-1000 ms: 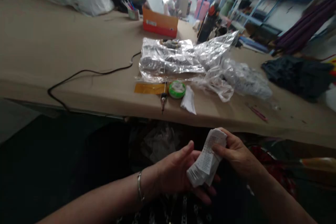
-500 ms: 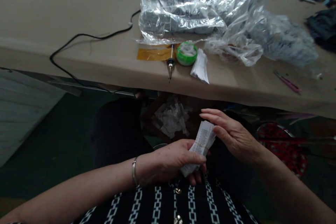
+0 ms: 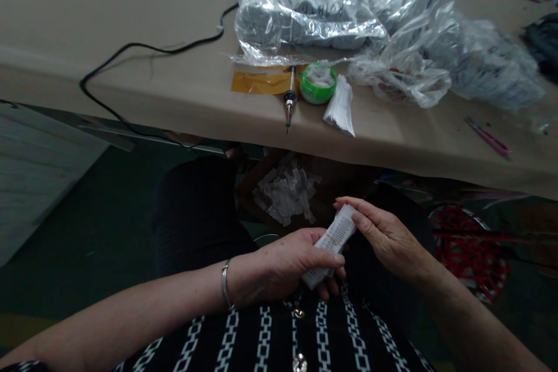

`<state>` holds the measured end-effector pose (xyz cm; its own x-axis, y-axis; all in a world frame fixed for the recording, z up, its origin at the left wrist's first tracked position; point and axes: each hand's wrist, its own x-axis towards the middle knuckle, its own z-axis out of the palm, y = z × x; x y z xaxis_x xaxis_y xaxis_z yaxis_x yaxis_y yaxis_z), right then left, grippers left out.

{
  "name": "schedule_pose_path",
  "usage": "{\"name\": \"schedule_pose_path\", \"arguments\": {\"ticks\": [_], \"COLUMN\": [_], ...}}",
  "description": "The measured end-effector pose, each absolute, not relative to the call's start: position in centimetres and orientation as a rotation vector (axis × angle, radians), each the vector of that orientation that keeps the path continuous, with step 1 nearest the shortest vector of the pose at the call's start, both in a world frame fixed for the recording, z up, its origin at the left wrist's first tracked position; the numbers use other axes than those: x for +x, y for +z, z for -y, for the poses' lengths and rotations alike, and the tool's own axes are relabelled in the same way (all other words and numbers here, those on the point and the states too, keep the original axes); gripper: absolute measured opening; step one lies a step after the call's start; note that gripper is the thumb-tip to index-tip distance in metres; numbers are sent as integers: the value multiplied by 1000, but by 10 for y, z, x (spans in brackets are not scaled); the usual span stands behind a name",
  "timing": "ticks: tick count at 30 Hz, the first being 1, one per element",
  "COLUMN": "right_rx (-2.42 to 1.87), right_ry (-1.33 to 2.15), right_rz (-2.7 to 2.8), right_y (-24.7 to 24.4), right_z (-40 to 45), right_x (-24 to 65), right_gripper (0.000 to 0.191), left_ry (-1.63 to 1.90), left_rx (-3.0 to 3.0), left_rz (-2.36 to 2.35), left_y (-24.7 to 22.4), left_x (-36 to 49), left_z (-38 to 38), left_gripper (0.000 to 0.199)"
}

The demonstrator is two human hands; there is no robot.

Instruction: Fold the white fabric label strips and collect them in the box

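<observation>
My left hand (image 3: 300, 258) grips a bundle of printed white paper labels (image 3: 335, 236), thumb across its front and fingers underneath. A thin yellowish band seems to run around the bundle's middle. At its upper end, my right hand (image 3: 383, 232) has its thumb on the near side and its fingers curled over the far edge, pinching the labels. The bundle is tilted, top toward the upper right, above my lap. On the table edge ahead, a second stack of white paper strips (image 3: 340, 107) lies beside a green round tin (image 3: 317, 82) with whitish stuff in it.
A soldering iron (image 3: 290, 99) lies with its tip toward me, partly on amber tape (image 3: 257, 82); its black cord (image 3: 131, 46) loops left. Clear plastic bags (image 3: 305, 17) fill the back. Pink tweezers (image 3: 488, 138) lie right. Loose paper scraps (image 3: 288, 192) sit below the table edge.
My right hand has closed from spread fingers onto the bundle's upper end. The labels look more evenly stacked now. The left hand keeps its grip.
</observation>
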<state>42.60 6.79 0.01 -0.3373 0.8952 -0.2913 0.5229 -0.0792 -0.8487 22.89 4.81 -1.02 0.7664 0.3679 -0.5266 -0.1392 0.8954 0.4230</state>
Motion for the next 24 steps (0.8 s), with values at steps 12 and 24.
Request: {"name": "schedule_pose_path", "arguments": {"ticks": [12,24], "right_rx": [-1577,-1592], "right_ry": [1450,1478], "right_rz": [1762,1721], "right_y": [-2,-2], "right_z": [-58,-61], "right_x": [417,413], "right_gripper": [45,44], "left_ry": [300,303], "left_rx": [302,189], "left_rz": [-604,-637], "left_y": [-14,-17], "left_x": [224,225], "left_z": [-49,-50], "left_gripper": [29,49]}}
